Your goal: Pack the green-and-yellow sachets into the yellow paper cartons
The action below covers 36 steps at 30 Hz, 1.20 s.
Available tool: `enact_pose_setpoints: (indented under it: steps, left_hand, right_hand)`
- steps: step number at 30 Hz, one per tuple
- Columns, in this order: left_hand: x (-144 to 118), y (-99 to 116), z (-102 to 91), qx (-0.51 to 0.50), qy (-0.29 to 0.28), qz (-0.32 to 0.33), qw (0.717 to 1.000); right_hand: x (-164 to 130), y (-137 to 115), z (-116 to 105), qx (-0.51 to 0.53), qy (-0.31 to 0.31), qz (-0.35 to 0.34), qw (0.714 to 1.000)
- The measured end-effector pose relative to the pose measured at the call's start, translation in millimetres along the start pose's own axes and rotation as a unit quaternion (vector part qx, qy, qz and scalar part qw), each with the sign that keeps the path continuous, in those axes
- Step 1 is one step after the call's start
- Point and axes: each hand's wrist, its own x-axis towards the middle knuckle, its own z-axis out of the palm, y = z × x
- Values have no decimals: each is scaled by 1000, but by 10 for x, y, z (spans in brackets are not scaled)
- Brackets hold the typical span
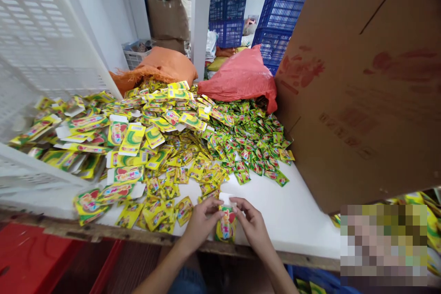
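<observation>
Box (225,231) with its white flap (225,197) up was at the table's (303,220) front edge, so it looked not yet done. Left of it, many boxes (131,139) lay heaped, lots with flaps open. Then came loose yellow packets (156,213), the left hand (202,219) and right hand (252,221) both pinching the box's top, and green packets (242,176).

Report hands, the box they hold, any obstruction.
Left hand and right hand gripping small box. White end flap sticking out. Yellow packets beside left hand, not blocking.
</observation>
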Motion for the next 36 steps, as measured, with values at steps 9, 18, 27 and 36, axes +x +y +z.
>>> enact_pose_setpoints:
  steps: [9, 18, 27, 36]
  left_hand:
    - [28, 7, 27, -9, -3, 42, 999]
    - [-17, 129, 89, 60, 33, 75, 995]
    - [84, 112, 208, 76, 83, 48, 992]
    - [57, 145, 199, 85, 52, 55, 993]
  right_hand:
    - [110, 65, -40, 41, -43, 8, 998]
    - [42, -115, -43, -37, -46, -21, 998]
    - [83, -297, -73, -132, -41, -17, 990]
    - [130, -308, -141, -87, -72, -5, 994]
